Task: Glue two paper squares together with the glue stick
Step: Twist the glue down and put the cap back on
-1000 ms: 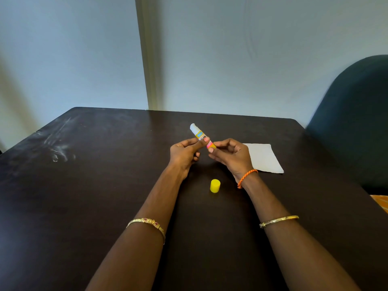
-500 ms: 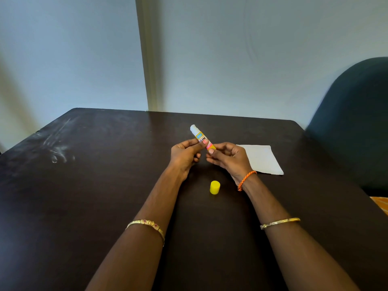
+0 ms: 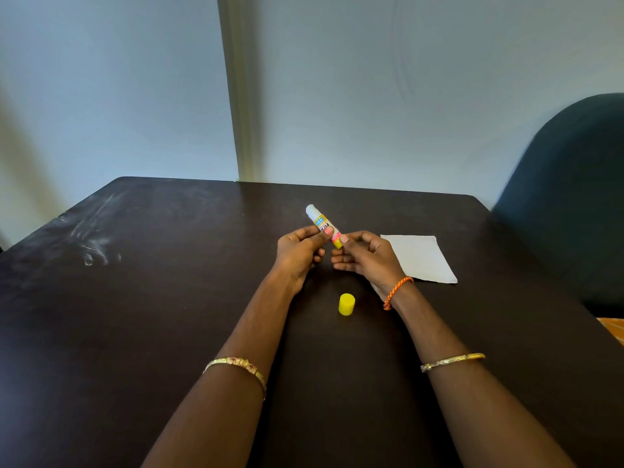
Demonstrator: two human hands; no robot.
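Observation:
An uncapped glue stick (image 3: 320,221) is held tilted above the dark table (image 3: 135,298), its white tip pointing up and to the left. My left hand (image 3: 300,253) grips its middle between thumb and fingers. My right hand (image 3: 366,256) pinches the yellow base end. The yellow cap (image 3: 346,304) stands on the table just below both hands. White paper (image 3: 420,258) lies flat to the right of my right hand; I cannot tell whether it is one square or two stacked.
A dark blue chair (image 3: 574,197) stands at the table's right edge. Pale scuff marks (image 3: 94,238) streak the table's left part. A plain wall rises behind the far edge.
Both hands and the glue stick stay nearly where they were; my right hand's fingers shift slightly at the base end. Cap and paper have not moved.

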